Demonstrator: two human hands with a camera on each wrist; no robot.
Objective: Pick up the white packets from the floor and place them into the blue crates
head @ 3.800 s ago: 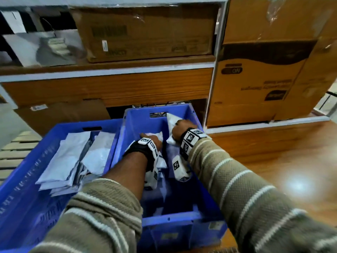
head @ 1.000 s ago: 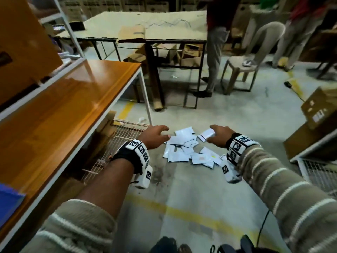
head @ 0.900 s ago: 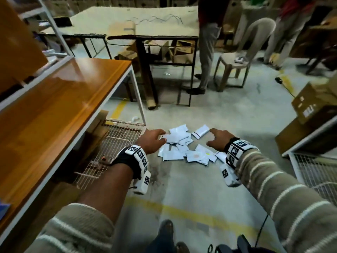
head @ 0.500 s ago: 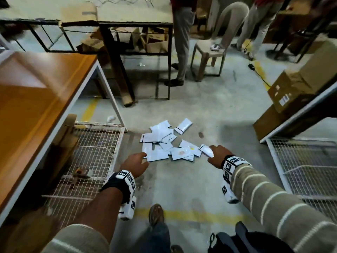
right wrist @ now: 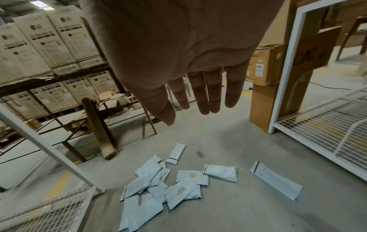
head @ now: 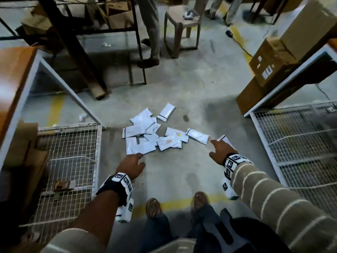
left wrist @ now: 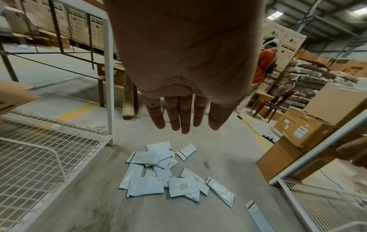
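Now both hands reach down toward the scattered heap of flat white plastic mailer packets (head: pixel 153 136) on the grey concrete floor (head: pixel 182 172); this is the picking-up step. Left hand (head: pixel 132 166) and right hand (head: pixel 219 150) each hang above the heap, fingers straight and slack, holding nothing. One long white packet (right wrist: pixel 276 180) lies apart at the right, nearest the right hand. Next, I judge, each hand must drop lower and pinch a packet's edge. No blue crates show in any view.
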